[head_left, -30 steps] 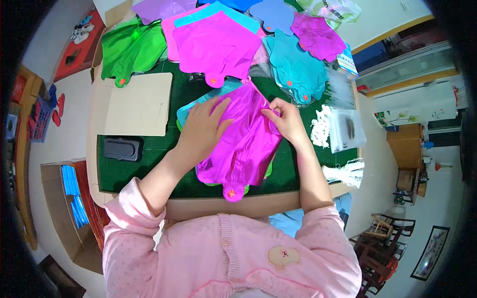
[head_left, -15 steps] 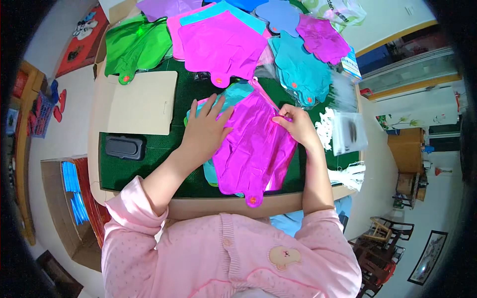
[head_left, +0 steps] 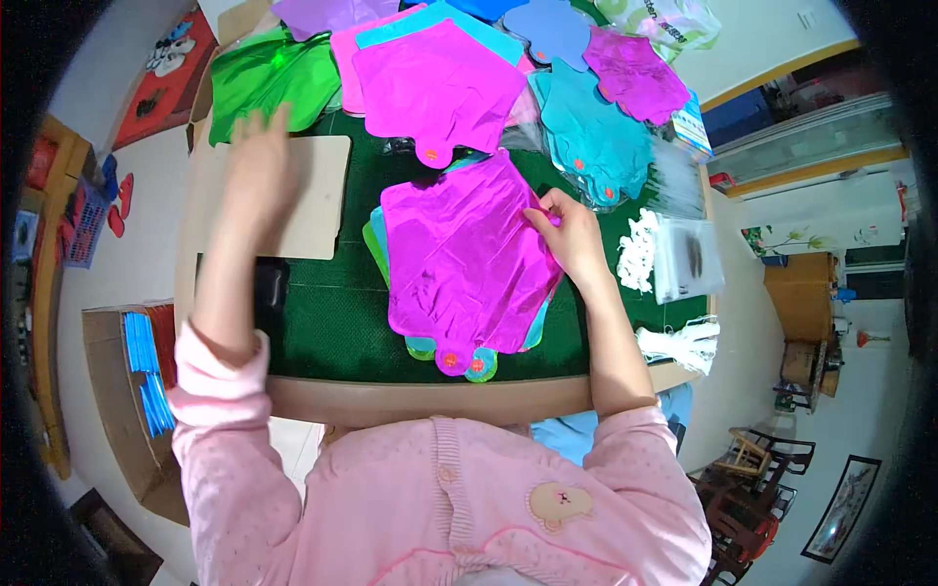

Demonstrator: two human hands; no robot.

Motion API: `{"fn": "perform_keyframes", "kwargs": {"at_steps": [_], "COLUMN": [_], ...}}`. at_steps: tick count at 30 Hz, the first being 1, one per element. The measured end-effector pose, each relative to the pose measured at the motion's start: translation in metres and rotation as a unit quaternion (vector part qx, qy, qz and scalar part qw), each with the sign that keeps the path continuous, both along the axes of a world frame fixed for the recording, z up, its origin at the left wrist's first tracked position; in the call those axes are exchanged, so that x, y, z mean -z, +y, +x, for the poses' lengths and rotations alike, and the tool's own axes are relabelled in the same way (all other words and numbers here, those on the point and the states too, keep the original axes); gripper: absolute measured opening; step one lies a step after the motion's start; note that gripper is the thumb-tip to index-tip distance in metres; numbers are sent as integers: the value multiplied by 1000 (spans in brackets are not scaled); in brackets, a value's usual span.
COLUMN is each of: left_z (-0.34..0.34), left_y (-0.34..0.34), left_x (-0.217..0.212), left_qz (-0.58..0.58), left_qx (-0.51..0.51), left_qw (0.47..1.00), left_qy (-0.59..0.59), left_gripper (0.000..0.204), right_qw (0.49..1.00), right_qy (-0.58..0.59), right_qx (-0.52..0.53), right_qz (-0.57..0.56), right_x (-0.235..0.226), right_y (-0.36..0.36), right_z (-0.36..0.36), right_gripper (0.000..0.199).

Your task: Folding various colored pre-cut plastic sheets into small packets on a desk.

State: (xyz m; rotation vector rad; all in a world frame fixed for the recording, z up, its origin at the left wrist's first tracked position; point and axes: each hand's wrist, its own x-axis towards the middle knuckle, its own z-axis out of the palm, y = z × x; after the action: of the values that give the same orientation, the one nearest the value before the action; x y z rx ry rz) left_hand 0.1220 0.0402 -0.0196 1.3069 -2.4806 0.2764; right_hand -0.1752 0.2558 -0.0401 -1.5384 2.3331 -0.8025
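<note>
A flat magenta foil balloon [head_left: 464,264] with scalloped edges and a tab at its near end lies in the middle of the table. Beneath it, edges of teal and green foil balloons [head_left: 376,244] stick out. My right hand [head_left: 572,239] pinches the magenta balloon's right edge between thumb and fingers. Over the beige cardboard piece [head_left: 318,195] hovers my left hand [head_left: 259,176], blurred by motion, its fingers stretched out and seemingly holding nothing. Its fingertips reach the near edge of a green foil balloon [head_left: 274,83].
Pink foil balloons [head_left: 440,88], teal ones [head_left: 596,137] and another magenta one [head_left: 635,73] lie along the far side. At right are white curled pieces [head_left: 637,254], clear bags [head_left: 689,259] and a white string bundle [head_left: 679,344]. My forearm partly hides a black case [head_left: 272,283].
My left hand has left the balloon pile and moved far and left over the cardboard. The magenta balloon has shifted left, now covering more of the pile; my right hand still pinches its edge.
</note>
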Motion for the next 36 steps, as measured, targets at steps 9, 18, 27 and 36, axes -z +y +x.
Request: {"fn": "perform_keyframes", "kwargs": {"at_steps": [9,18,27,36], "left_z": [49,31,-54,-57], "left_y": [-54,-21,105,129], "left_x": [-35,-116,-151,-75], "left_qz": [-31,-152,-105,635], "left_qx": [-95,0,442,312], "left_qw": [979,939,862,405], "left_qy": [176,310,224,579], "left_gripper": [20,18,26,47], "right_qw": [993,991,876,828], "right_qy": [25,-21,369,299], "right_qx": [-12,-56,-148,-210], "right_qz": [-116,-120,-271,-424], "right_x": [-19,-44,-173,-156], "right_y": [-4,-3,-26,-33], "right_z": [12,28,74,53], "right_gripper": [20,21,46,27]}}
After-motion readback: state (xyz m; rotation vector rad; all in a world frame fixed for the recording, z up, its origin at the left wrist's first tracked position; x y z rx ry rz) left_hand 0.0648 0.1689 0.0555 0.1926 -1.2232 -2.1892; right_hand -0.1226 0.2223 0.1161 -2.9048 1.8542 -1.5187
